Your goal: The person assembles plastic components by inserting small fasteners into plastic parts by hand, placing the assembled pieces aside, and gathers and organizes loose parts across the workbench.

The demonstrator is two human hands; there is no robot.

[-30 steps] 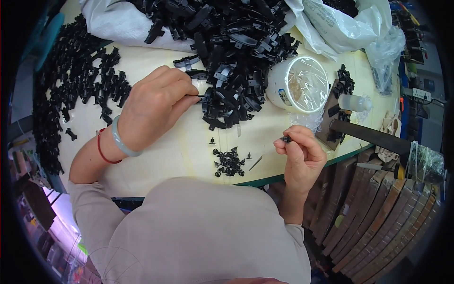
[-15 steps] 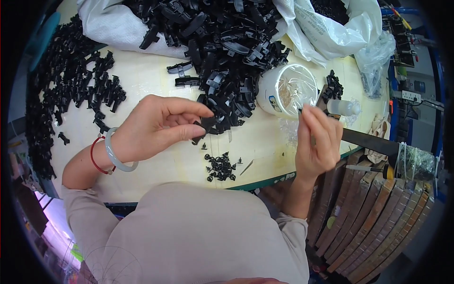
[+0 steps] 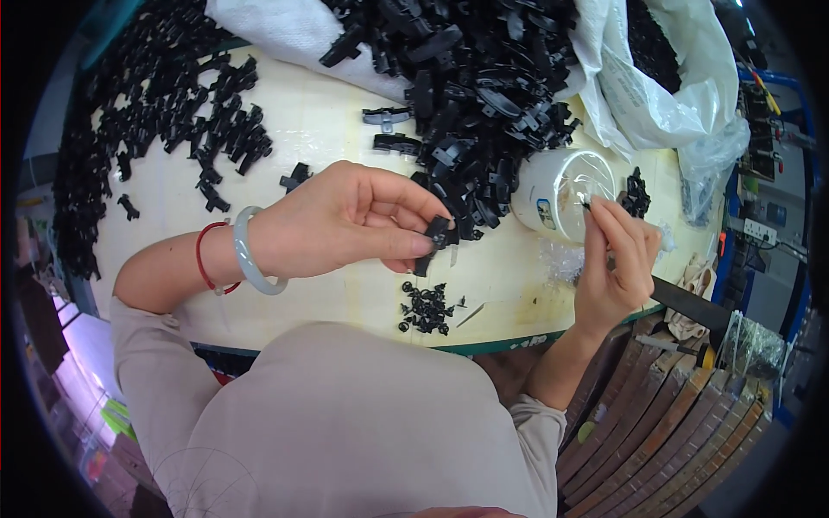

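My left hand point(image 3: 358, 220) pinches a black plastic clip part point(image 3: 435, 244) between thumb and fingers, over the table in front of the big heap. The part is tilted, and the fingers hide some of it. My right hand point(image 3: 620, 263) is raised beside the white tub point(image 3: 534, 197), its thumb and fingertips closed on a tiny dark piece point(image 3: 587, 205) too small to name. Below the left hand lies a little pile of small black plastic fasteners point(image 3: 427, 308), with a thin pointed metal piece point(image 3: 470, 314) next to it.
A tall heap of black plastic parts point(image 3: 466, 95) spills from a white sack point(image 3: 302, 41). More black parts point(image 3: 216, 112) cover the table's left side. Behind the clear-film-lined tub stands another white sack point(image 3: 643, 95). A dark bar point(image 3: 691, 306) juts over the table's right edge.
The view has shifted, so the table sits further right in it. My left hand has moved right with the clip part, now held more upright. My right hand keeps its pinch near the tub.
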